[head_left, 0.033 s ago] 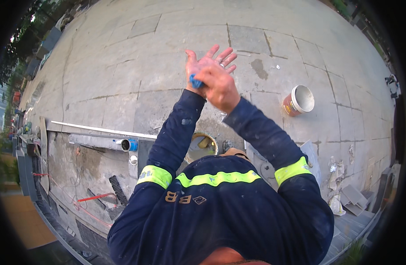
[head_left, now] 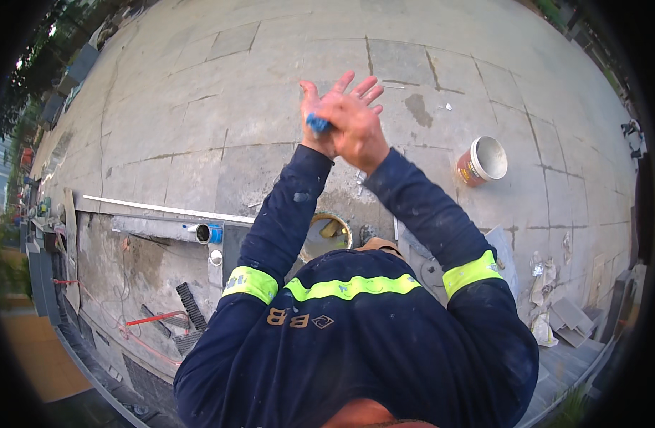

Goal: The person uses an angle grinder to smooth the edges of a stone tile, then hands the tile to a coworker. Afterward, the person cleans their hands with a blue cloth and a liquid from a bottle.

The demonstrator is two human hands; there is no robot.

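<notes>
My left hand [head_left: 316, 103] is held out in front of me, palm up, its fingers spread. Over its palm, my right hand [head_left: 361, 132] is closed on a small crumpled blue wad [head_left: 317, 123], which looks like cloth and presses on the left palm near the wrist. The right fingers cover part of the left palm and most of the wad. Closer to my body, below the hands, stands a round bucket [head_left: 349, 235] of murky water with a yellowish sponge [head_left: 330, 228] in it.
A white-rimmed bucket [head_left: 470, 165] with a reddish-brown side stands at right on the paving [head_left: 284, 64]. A long pale strip [head_left: 163, 207] and a blue-ended pipe [head_left: 215, 233] lie at left, near a red-handled tool [head_left: 156, 318]. Grey slabs [head_left: 572, 322] lie at right.
My right hand and the blue wad have shifted slightly up the left palm, toward its fingers. The left hand has stayed almost still.
</notes>
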